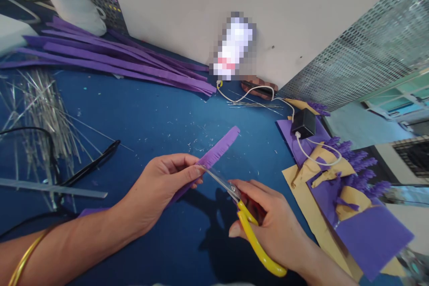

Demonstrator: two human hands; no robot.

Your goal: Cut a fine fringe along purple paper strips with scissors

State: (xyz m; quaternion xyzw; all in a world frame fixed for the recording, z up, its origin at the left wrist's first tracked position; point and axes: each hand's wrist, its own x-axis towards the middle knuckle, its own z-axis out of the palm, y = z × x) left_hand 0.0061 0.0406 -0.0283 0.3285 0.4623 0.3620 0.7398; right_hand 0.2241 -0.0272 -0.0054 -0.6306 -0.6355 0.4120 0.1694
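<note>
Pinched between thumb and fingers of my left hand [174, 178] is a long purple paper strip [219, 146]. Its far end shows a row of small cuts along the edge, and the rest runs back under my wrist. My right hand [271, 219] is wrapped round the yellow handles of a pair of scissors [259, 250]. The blades point left and their tips meet the strip right beside my left thumb. Whether the blades are parted there is hard to make out.
More purple strips [134, 60] lie at the back left, beside a white mug [73, 6]. Thin wires [50, 116], a black glue gun cable and a clear glue stick [53, 187] lie at left. At right are wrapped purple flowers [351, 203], purple sheets and a black charger [303, 123].
</note>
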